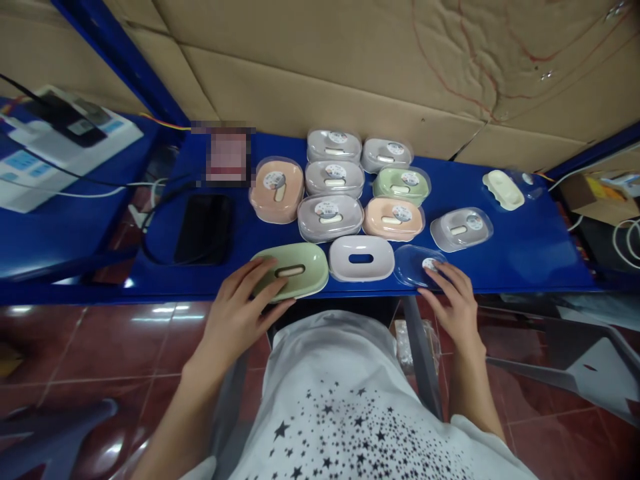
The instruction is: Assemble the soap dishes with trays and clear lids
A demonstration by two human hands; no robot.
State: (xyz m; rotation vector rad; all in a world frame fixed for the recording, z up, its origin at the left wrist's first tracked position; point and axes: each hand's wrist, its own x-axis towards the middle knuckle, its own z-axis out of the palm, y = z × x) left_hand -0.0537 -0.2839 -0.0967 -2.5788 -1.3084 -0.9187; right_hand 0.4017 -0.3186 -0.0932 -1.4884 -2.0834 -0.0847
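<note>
My left hand (250, 293) is at the left end of a pale green soap dish (313, 263), fingers over its top and thumb at its front edge. A cream oval piece (291, 271) sits in that dish's middle. My right hand (454, 303) holds the right side of a clear plastic lid (413, 267) with a round sticker, thumb at the front edge. Between my hands lies a whitish oval dish (337, 260) with a slot through which the blue table shows. The undersides of both held things are hidden.
Behind stand several lidded soap dishes in grey, green and peach, among them a peach one (260, 193). A grey lidded dish (465, 230) and a cream tray (503, 190) lie to the right. A black phone (203, 230) and cables lie left on the blue table (530, 260).
</note>
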